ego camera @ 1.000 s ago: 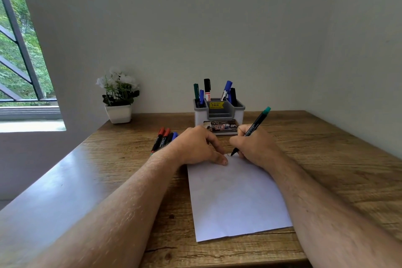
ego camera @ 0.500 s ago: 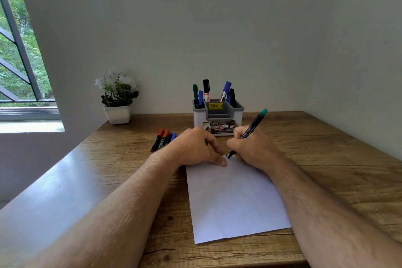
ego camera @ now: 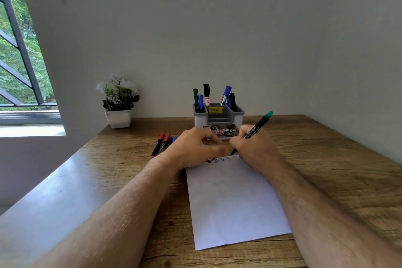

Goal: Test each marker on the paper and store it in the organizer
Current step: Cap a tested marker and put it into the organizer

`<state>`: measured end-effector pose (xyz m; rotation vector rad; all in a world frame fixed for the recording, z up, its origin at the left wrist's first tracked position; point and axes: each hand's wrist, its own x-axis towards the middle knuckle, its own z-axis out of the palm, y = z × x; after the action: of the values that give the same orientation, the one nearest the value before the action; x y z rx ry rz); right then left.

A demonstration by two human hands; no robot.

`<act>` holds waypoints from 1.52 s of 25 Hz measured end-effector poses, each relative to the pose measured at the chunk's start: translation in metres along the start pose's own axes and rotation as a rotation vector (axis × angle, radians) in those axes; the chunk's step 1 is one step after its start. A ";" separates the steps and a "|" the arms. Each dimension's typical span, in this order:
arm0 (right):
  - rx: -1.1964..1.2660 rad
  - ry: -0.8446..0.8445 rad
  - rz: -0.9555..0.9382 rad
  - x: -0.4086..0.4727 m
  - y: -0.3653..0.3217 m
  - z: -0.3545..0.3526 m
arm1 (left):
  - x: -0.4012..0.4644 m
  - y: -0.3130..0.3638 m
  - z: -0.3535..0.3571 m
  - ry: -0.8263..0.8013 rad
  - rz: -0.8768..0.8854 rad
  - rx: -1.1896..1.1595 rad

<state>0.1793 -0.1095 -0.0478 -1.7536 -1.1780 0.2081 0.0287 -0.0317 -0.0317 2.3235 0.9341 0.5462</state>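
My right hand (ego camera: 255, 151) grips a black marker with a teal end (ego camera: 258, 125), its tip down at the top edge of the white paper (ego camera: 235, 202). My left hand (ego camera: 195, 148) is blurred at the paper's top left corner, fingers curled; whether it holds anything is hidden. A row of small scribbles (ego camera: 217, 160) shows on the paper between the hands. The grey and white organizer (ego camera: 239, 118) stands just behind the hands with several markers upright in it. Loose red and blue markers (ego camera: 162, 143) lie on the table left of my left hand.
A white pot with a flowering plant (ego camera: 119, 104) stands at the back left of the wooden table (ego camera: 326, 169). Walls close off the back and right sides. A window is at the far left.
My left hand has pulled back and lifted slightly, uncovering the scribbles at the top of the paper. My right hand with the marker has shifted a little left along the top edge.
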 end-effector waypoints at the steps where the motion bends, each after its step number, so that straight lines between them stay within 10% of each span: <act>1: 0.025 0.026 -0.024 0.000 -0.001 -0.001 | 0.000 0.002 -0.002 0.058 0.006 -0.102; 13: 0.653 -0.127 -0.013 0.001 -0.011 -0.007 | 0.003 0.007 -0.009 0.323 -0.221 -0.995; 38: 0.879 -0.140 0.038 0.010 -0.011 -0.001 | 0.004 0.001 -0.009 0.277 -0.129 -1.181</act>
<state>0.1784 -0.1017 -0.0345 -0.9900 -0.9324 0.7562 0.0273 -0.0258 -0.0239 1.1353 0.5896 1.0240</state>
